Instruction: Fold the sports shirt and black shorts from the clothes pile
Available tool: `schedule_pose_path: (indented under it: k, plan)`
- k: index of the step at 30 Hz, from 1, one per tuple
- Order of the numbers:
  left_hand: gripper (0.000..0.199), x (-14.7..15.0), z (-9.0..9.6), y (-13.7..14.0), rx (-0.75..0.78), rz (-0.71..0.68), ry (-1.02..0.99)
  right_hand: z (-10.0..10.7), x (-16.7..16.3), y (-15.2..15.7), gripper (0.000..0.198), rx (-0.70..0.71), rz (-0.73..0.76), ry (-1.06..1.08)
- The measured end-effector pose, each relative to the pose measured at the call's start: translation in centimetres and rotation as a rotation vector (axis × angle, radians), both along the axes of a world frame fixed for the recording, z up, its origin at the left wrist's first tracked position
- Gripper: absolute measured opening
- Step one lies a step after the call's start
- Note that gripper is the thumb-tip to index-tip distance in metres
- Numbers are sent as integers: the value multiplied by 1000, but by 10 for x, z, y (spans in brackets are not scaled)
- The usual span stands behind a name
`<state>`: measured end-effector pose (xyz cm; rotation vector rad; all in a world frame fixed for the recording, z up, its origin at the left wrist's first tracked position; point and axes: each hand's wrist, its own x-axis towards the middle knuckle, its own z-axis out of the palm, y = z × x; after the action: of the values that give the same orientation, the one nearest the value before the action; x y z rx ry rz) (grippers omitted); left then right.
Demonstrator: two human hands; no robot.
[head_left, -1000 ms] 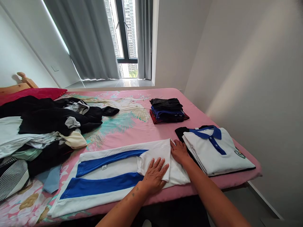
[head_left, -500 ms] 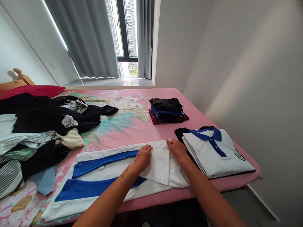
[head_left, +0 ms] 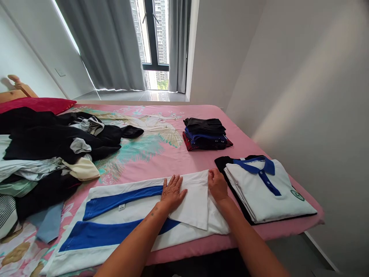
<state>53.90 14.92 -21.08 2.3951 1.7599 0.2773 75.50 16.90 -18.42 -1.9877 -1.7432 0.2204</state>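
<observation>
A white shirt (head_left: 132, 207) with blue side stripes and a small label lies lengthwise along the near edge of the bed. Its white sleeve (head_left: 193, 207) is laid back over the body of the shirt. My left hand (head_left: 173, 192) rests flat on the shirt beside the sleeve, fingers stretched out. At the sleeve's far right corner my right hand (head_left: 216, 184) has its fingers curled and pinched on the cloth. Just right of it sits a stack of folded polo shirts (head_left: 259, 192), white with a blue collar on top and black underneath.
Farther back on the pink bed (head_left: 161, 161) stands a folded pile of dark clothes (head_left: 206, 134). A loose heap of clothes (head_left: 57, 142) covers the left side, with a red pillow (head_left: 43, 104) behind it. A wall (head_left: 302, 96) runs along the right.
My left hand has flattened and spread its fingers, moving slightly left on the shirt. My right hand stays at the sleeve corner. The view has shifted a little.
</observation>
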Motion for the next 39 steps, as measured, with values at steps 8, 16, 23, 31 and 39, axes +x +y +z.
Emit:
schedule_pose_path:
  k: [8, 16, 23, 31, 39]
  plan:
    - [59, 0, 0, -2, 26, -3, -8, -19, 17, 16, 44, 51, 6, 205]
    - [58, 0, -2, -3, 35, 7, -24, -29, 43, 55, 43, -119, 239, 303]
    - [58, 0, 0, -4, 22, 11, -23, -28, 42, 62, 20, -126, 301, 337]
    - [58, 0, -1, -3, 27, 9, -31, -3, 31, 37, 36, 74, 106, 234]
    - [57, 0, -4, -3, 41, 17, -31, -15, -59, -15, 60, -146, 447, -217]
